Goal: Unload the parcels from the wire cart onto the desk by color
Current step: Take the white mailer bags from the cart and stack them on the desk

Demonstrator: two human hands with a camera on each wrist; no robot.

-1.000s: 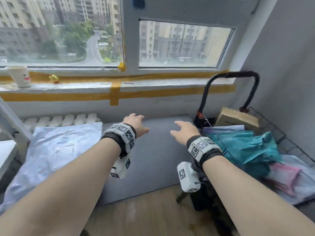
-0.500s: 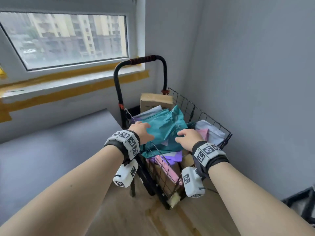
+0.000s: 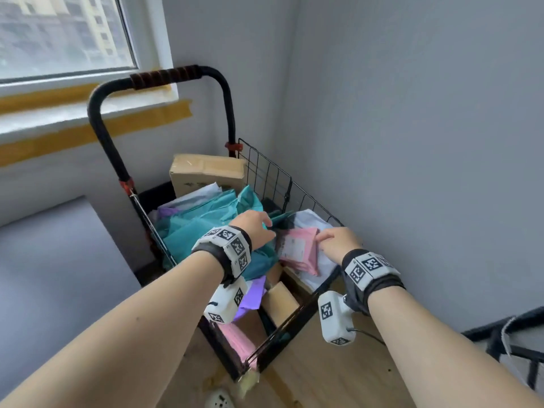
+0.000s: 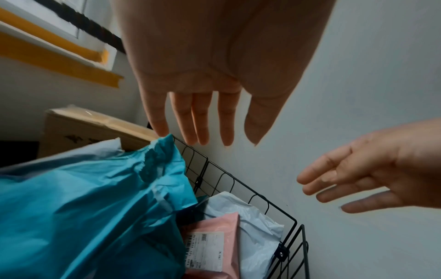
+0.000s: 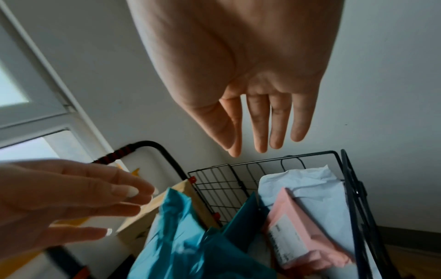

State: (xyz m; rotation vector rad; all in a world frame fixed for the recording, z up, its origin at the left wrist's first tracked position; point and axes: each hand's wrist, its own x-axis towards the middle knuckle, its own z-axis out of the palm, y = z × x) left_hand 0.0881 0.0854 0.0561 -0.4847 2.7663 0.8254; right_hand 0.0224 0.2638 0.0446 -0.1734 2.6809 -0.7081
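Now both hands over the wire cart (image 3: 266, 184)
Left hand (image 3: 254, 228) and right hand (image 3: 335, 241), grips spread and empty, have advanced; pink parcel (image 3: 298, 248) runs 12-to-6, label upward.

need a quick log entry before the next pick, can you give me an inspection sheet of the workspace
surface: grey desk left of the cart; the part in view bears no parcels.
job's things: wire cart holds a teal parcel, pink parcel, white parcel, purple parcel and a cardboard box.
clutter: a small white object on the floor by the cart, too cropped to identify.
grippers: left hand over the teal parcel, right hand over the pink one; fingers straight, holding nothing.
cables: a thin cable runs from the right wrist camera.
surroundings: window with yellow tape below, grey walls, wooden floor.
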